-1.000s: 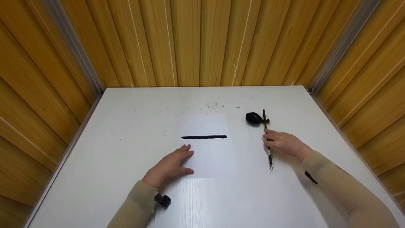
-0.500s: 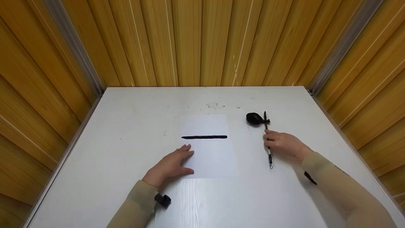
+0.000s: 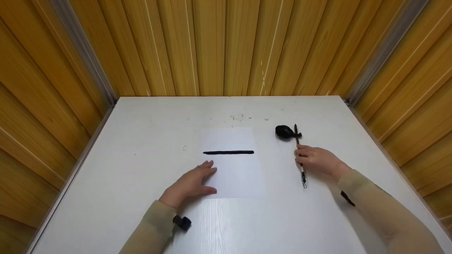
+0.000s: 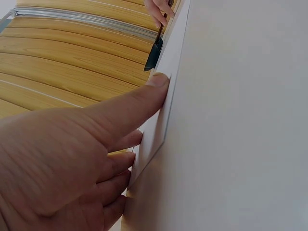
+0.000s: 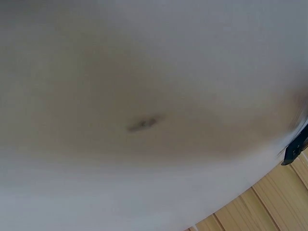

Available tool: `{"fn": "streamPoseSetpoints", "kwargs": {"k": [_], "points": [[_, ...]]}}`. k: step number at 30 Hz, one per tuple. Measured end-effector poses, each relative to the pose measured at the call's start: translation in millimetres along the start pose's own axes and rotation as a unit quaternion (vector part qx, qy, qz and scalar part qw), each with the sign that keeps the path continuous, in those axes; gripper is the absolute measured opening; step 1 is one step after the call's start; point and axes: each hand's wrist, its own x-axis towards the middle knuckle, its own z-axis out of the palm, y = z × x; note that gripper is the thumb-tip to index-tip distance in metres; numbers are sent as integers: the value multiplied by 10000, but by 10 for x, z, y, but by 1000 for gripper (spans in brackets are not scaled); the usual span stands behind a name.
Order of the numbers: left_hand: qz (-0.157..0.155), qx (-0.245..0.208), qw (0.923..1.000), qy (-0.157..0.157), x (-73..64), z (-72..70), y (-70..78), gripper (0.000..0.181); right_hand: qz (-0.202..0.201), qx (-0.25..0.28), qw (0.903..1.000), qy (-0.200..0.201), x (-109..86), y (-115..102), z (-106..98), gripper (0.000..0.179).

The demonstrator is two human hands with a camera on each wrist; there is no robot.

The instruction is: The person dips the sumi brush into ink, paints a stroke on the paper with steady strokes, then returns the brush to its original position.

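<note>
My left hand [image 3: 192, 181] lies with fingers and thumb spread, their tips touching the left side of a white sheet of paper [image 3: 240, 176]. In the left wrist view the thumb [image 4: 130, 106] lies along the sheet's edge. A thick black horizontal stroke [image 3: 228, 152] crosses the paper's upper half. At the right, my right hand [image 3: 317, 160] pinches a slender writing brush [image 3: 302, 169] at mid-handle. Its hanging loop points towards me, and its dark end lies over the narrow neck of a black spoon-shaped ink dish [image 3: 284, 132]. The right wrist view does not show that hand's grip.
A white table [image 3: 159, 120] bears the things, with small dark ink specks [image 3: 240, 116] beyond the paper. Wood-look panels [image 3: 226, 46] rise along its back and sides. A dark smudge [image 5: 144, 122] marks the surface in the right wrist view.
The brush has shifted slightly towards me in the right hand, and its loop end has swung a little to the right. The left hand, paper and dish stay in place.
</note>
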Motion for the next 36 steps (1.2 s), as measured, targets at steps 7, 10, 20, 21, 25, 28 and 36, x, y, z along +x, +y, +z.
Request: {"fn": "streamPoseSetpoints", "kwargs": {"k": [7,10,20,21,25,28,36], "points": [[5,-19,10000,-9,4,-1,-2,76,14,-33,10000,-43,-13,3,-1,41],[8,1,10000,-16,3,-4,3,76,41,-25,9999,-111,-23,-1,-11,41],[74,130,9999,-20,3,-22,26,75,-27,92,9999,119,-20,4,16,38],[93,125,9999,-22,1,-21,26,75,-16,99,9999,132,-22,5,19,38],[108,104,9999,-36,-4,-23,31,75,35,175,9997,183,-21,4,26,37],[60,90,9999,-44,-1,-21,30,75,73,207,9996,166,-13,-3,20,36],[55,64,10000,-11,0,-18,21,75,259,-99,9996,-74,35,-27,-40,42]]}}
